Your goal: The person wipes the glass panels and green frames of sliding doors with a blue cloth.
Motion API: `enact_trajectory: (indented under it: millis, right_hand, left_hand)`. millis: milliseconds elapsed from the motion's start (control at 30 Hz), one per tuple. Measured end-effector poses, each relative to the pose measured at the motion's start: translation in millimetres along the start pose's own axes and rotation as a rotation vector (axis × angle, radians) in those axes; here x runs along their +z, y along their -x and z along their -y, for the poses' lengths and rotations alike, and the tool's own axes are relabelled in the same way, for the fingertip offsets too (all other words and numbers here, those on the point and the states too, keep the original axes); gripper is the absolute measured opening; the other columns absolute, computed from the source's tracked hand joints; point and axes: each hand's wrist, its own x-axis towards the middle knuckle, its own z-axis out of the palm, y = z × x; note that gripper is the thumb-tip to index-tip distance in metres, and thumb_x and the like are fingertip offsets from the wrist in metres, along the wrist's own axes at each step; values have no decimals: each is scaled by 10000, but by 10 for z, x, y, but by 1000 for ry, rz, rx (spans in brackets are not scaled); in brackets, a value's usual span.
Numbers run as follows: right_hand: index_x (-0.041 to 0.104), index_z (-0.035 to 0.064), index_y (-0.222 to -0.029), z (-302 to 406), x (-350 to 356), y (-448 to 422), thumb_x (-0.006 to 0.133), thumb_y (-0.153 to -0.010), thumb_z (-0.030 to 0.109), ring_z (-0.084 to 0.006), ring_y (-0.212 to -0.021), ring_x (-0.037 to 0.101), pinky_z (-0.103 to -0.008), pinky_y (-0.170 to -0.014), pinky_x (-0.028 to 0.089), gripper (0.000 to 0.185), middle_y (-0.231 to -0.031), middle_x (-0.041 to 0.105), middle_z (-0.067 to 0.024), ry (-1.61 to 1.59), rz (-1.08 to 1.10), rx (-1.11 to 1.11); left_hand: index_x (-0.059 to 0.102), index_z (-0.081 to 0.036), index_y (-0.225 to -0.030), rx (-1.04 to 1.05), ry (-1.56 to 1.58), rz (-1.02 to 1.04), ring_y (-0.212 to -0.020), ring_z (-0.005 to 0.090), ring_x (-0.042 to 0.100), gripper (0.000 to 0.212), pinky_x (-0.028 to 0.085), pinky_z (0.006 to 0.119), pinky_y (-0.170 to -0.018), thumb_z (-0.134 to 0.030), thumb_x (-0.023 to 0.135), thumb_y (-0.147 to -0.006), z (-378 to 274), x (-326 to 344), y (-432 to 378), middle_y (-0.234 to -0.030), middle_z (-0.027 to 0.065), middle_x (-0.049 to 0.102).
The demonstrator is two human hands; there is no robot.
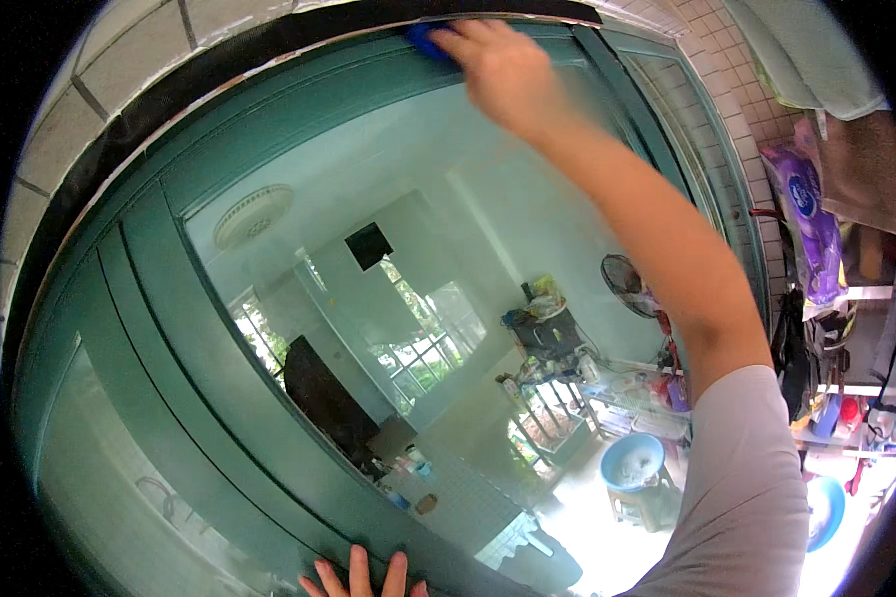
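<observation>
My right hand (504, 74) is raised to the upper rail of a green framed glass door or window (291, 104). It holds a blue cloth or sponge (429, 39), blurred and partly covered by the fingers, against that rail. At the bottom of the view the fingers of my left hand (362, 574) are spread on the lower part of the green frame, with nothing seen in them. Between the hands lies the large glass pane (433, 298), which mirrors or lets through a room with windows, a fan and a blue basin.
Tiled wall (724, 97) borders the frame. At the right hang a brown towel (870, 172) and a purple plastic package (810, 216), above cluttered shelves (866, 388). A blue basin (825, 513) stands lower right.
</observation>
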Motion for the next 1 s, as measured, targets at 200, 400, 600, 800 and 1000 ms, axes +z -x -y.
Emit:
enact_trajectory:
  millis: [200, 400, 600, 800, 1000]
  right_hand:
    - [621, 126, -1196, -433, 86, 299, 579, -757, 49, -259, -1082, 587, -402, -866, 519, 448, -1141, 624, -50, 91, 82, 98]
    - [561, 101, -1281, -1049, 158, 600, 559, -807, 89, -326, -1103, 589, -420, -917, 514, 474, -1231, 598, -109, 271, 376, 423]
    - [564, 100, -1285, -1102, 327, 659, 532, -823, 97, -311, -1178, 542, -417, -969, 481, 463, -1284, 583, -105, 172, 122, 269]
    - [590, 100, -1241, -1370, 223, 690, 531, -828, 86, -298, -1188, 530, -410, -963, 492, 418, -1242, 599, -90, 244, 245, 270]
    - [629, 84, -1160, -1461, 314, 610, 547, -818, 88, -323, -1129, 564, -433, -913, 513, 352, -1136, 646, -110, 330, 229, 267]
  left_hand:
    - [630, -233, -1254, 18, -16, -11, -1343, 497, 294, 398, 111, 715, -1069, -424, 520, -922, 35, 23, 13, -1433, 144, 468]
    - [651, -224, -1222, 38, -30, -29, -1339, 492, 299, 377, 128, 711, -1069, -409, 535, -914, 9, 30, 7, -1428, 145, 472]
    - [665, -223, -1200, 43, -40, -39, -1337, 488, 305, 368, 151, 707, -1067, -402, 549, -900, 17, 56, -1, -1417, 139, 484]
    - [692, -182, -1142, 87, -63, -86, -1347, 492, 307, 363, 157, 696, -1074, -409, 529, -908, 53, 34, 32, -1391, 167, 505]
    - [685, -180, -1162, 45, -54, -49, -1344, 487, 321, 362, 162, 678, -1082, -401, 501, -942, 5, 19, -2, -1390, 161, 509]
